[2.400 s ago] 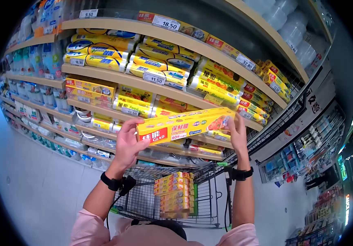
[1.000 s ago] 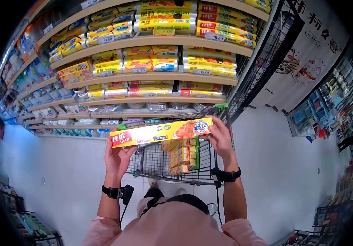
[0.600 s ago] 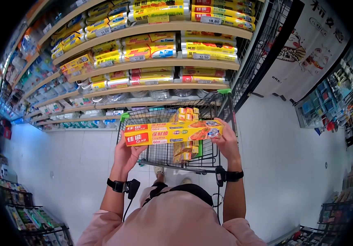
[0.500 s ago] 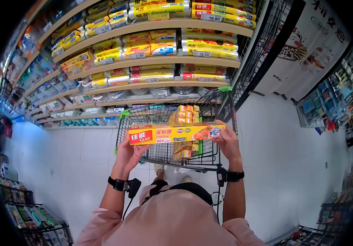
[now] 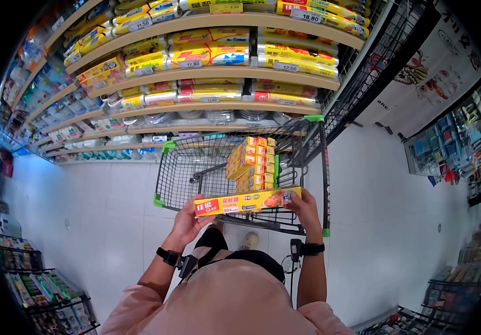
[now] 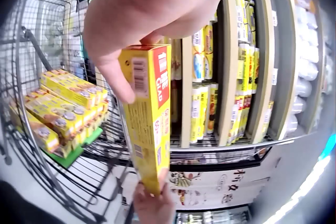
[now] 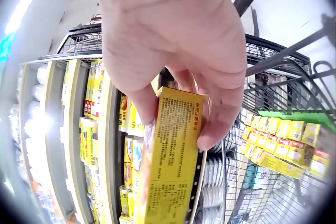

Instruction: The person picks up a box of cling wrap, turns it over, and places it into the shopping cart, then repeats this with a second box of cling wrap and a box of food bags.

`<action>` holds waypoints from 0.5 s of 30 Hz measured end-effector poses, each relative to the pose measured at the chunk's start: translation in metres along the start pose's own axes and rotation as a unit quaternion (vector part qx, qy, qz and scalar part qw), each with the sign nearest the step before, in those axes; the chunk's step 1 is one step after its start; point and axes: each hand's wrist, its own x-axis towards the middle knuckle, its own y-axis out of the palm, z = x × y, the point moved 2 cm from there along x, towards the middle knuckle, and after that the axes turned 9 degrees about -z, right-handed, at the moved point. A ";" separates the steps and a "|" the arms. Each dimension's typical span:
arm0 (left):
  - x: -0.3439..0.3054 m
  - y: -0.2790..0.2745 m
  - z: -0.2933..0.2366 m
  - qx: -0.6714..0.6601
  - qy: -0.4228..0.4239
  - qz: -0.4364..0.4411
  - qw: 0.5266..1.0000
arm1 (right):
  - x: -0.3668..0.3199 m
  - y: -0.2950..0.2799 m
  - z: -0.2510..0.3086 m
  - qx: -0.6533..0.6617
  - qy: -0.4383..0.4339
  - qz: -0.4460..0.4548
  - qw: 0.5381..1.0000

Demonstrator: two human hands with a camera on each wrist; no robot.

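Note:
A long yellow cling wrap box [image 5: 240,202] with a red brand patch is held level in front of the body, over the near side of the shopping cart [image 5: 196,162]. My left hand [image 5: 186,222] grips its left end, thumb along one long face in the left wrist view. At the other end my right hand [image 5: 306,211] pinches it between thumb and fingers, as the right wrist view shows. Inside the cart stands a stack of similar yellow boxes [image 5: 251,159], just beyond the held one.
Shelves [image 5: 207,72] of yellow wrap and bag rolls with price tags rise behind the cart. A wire mesh rack end [image 5: 363,84] and a white banner [image 5: 427,78] stand at the right. More goods racks [image 5: 39,290] flank the floor at the lower left.
The cling wrap box has come away from the shelf, down and nearer the body. The cart's stack now shows beyond it. The view has tilted down; both hands keep their grip.

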 end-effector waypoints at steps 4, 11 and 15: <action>0.041 -0.046 -0.006 0.194 0.025 -0.175 0.965 | 0.025 0.017 -0.020 -0.084 -0.095 -0.029 0.991; 0.095 -0.077 -0.039 0.093 0.020 -0.105 0.990 | 0.092 0.090 -0.079 -0.393 -0.111 0.002 0.913; 0.102 -0.060 -0.067 0.065 0.015 -0.100 0.993 | 0.136 0.115 -0.121 -0.473 -0.197 0.038 0.858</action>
